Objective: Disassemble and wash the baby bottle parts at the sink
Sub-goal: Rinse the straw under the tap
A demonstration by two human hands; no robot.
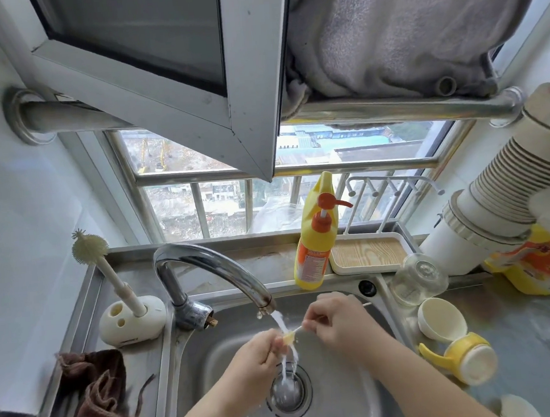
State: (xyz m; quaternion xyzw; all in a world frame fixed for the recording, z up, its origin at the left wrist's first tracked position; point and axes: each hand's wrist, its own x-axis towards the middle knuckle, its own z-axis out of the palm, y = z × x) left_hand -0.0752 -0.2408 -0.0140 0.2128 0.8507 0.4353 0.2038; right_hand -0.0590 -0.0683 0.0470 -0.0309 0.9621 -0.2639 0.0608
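My left hand (258, 351) pinches small yellow part (287, 337) under tap (206, 269) stream, over sink (347, 393) drain | my right hand (333, 323) pinches thin brush (299, 329), tip touching part | glass bottle (417, 277), yellow collar (463, 356) on worktop (524, 336) at 3 o'clock.

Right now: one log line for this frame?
phase: rinsing | left hand: pinches small yellow part under tap stream | right hand: holds thin brush at part | sink: water running
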